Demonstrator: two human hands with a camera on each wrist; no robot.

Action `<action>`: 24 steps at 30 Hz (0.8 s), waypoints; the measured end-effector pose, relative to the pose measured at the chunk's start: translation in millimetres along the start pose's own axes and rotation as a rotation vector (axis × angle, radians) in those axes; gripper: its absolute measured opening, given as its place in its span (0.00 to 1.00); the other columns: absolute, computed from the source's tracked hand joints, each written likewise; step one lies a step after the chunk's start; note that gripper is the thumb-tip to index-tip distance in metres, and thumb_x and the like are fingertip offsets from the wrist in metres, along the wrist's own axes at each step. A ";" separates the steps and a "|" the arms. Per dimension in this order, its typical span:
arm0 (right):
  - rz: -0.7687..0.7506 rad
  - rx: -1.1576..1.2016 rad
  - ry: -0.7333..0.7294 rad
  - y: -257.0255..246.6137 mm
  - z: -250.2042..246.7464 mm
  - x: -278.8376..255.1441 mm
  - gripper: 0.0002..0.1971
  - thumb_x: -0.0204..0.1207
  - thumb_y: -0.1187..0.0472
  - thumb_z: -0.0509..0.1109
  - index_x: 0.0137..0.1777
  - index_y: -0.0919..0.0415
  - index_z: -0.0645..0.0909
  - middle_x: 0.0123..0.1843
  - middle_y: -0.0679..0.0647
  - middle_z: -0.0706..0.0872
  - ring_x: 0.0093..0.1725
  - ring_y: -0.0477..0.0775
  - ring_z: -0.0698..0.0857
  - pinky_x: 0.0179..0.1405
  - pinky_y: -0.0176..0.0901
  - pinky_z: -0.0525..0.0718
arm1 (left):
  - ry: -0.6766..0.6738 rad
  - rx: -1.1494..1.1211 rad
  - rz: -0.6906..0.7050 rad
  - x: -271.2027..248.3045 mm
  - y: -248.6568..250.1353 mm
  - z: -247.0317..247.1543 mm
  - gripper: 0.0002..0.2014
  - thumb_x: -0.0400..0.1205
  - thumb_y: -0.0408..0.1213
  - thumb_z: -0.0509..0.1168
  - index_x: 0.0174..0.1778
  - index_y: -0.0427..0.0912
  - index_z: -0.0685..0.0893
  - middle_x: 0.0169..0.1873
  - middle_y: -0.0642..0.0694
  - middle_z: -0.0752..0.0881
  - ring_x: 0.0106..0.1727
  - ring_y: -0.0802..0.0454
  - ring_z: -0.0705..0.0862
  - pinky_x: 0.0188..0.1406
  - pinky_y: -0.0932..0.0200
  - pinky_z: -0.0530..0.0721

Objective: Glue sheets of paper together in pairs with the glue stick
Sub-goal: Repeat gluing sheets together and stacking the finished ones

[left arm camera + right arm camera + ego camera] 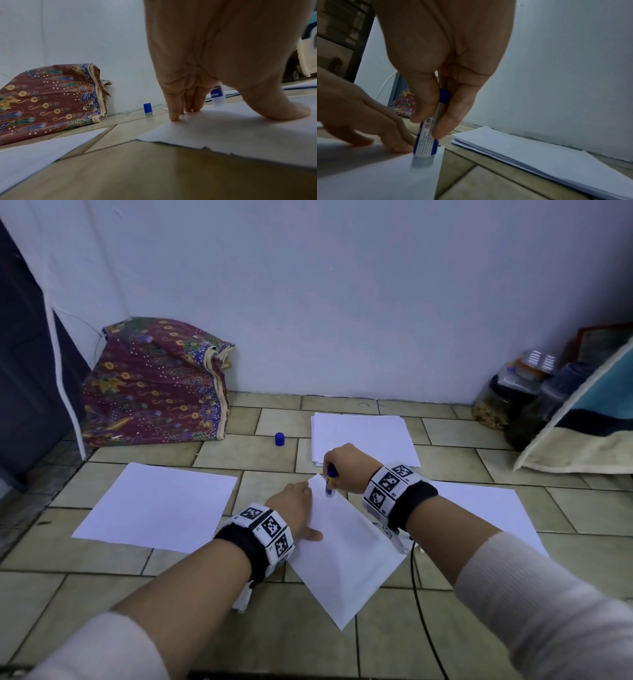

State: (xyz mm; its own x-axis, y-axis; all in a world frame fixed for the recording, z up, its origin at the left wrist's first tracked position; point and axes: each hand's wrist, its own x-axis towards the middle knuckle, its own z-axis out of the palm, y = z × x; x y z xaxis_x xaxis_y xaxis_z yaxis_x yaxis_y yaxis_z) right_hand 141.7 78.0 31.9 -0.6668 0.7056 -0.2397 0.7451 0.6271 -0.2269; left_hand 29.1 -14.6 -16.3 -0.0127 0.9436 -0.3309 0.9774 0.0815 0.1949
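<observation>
A white sheet [346,556] lies askew on the tiled floor between my arms. My left hand [296,510] presses flat on its left edge, with straight fingers [175,115] and the thumb spread on the paper [223,135]. My right hand [346,465] grips the blue and white glue stick [331,479] upright. Its tip touches the sheet's far corner [423,162]. The stick [217,96] shows behind my left fingers. Its blue cap [280,439] stands on the floor farther back.
A stack of white paper [363,436] lies just beyond my right hand. Single sheets lie at the left [157,505] and at the right [493,508]. A patterned cloth bundle [154,385] leans on the wall. Jars [496,402] and a black cable [421,611] are at the right.
</observation>
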 end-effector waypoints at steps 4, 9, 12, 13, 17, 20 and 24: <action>-0.008 0.003 -0.019 9.1 1.6 -23.9 0.10 0.75 0.64 0.73 0.55 0.63 0.82 0.54 0.55 0.87 0.54 0.54 0.81 0.30 0.35 0.72 | -0.011 0.046 -0.006 1.3 0.9 0.7 0.46 0.76 0.57 0.70 0.81 0.35 0.57 0.80 0.44 0.61 0.78 0.47 0.62 0.74 0.50 0.70; 0.008 0.071 -0.037 23.4 7.7 -53.4 0.07 0.76 0.65 0.71 0.53 0.64 0.81 0.47 0.51 0.88 0.46 0.49 0.79 0.28 0.29 0.69 | -0.036 0.069 -0.008 1.8 1.9 -0.7 0.48 0.76 0.58 0.70 0.82 0.34 0.53 0.82 0.43 0.57 0.81 0.47 0.59 0.77 0.51 0.67; -0.014 0.072 -0.052 31.0 10.1 -71.3 0.06 0.77 0.66 0.69 0.53 0.63 0.80 0.47 0.50 0.88 0.46 0.46 0.76 0.31 0.29 0.70 | -0.045 0.071 -0.003 1.9 0.7 -0.8 0.48 0.77 0.58 0.69 0.82 0.34 0.53 0.83 0.43 0.56 0.81 0.47 0.58 0.78 0.51 0.65; -0.020 0.081 -0.059 33.1 11.3 -76.7 0.06 0.77 0.66 0.69 0.53 0.62 0.80 0.48 0.50 0.89 0.47 0.46 0.76 0.34 0.31 0.74 | -0.050 0.074 -0.003 1.8 0.6 -0.8 0.48 0.77 0.58 0.69 0.82 0.34 0.52 0.83 0.43 0.55 0.81 0.47 0.58 0.78 0.51 0.65; -0.025 0.087 -0.080 40.9 15.3 -97.6 0.04 0.77 0.68 0.68 0.51 0.62 0.80 0.49 0.52 0.90 0.48 0.51 0.81 0.47 0.43 0.82 | -0.062 0.080 -0.003 2.8 0.5 -0.8 0.49 0.76 0.58 0.69 0.83 0.35 0.52 0.84 0.44 0.53 0.82 0.48 0.56 0.79 0.50 0.64; -0.022 0.077 -0.095 51.3 18.1 -111.0 0.06 0.77 0.66 0.70 0.47 0.55 0.77 0.46 0.51 0.86 0.41 0.48 0.79 0.37 0.35 0.77 | -0.073 0.095 0.002 2.1 -0.3 -1.9 0.48 0.76 0.59 0.69 0.83 0.35 0.53 0.84 0.44 0.53 0.83 0.48 0.56 0.79 0.50 0.64; -0.029 0.052 -0.093 60.7 19.1 -127.4 0.07 0.77 0.62 0.71 0.53 0.59 0.81 0.42 0.49 0.79 0.39 0.46 0.74 0.32 0.26 0.69 | -0.074 0.154 0.026 2.9 -6.2 -7.2 0.43 0.80 0.58 0.64 0.83 0.39 0.53 0.83 0.46 0.56 0.81 0.49 0.58 0.77 0.50 0.66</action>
State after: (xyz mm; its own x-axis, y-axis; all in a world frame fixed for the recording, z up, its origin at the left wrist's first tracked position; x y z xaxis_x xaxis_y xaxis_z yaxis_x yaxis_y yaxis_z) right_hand 271.7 19.9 30.6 -0.6880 0.6523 -0.3180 0.7256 0.6273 -0.2830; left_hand 21.4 -10.1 -11.7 0.0225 0.9180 -0.3959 0.9981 0.0023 0.0621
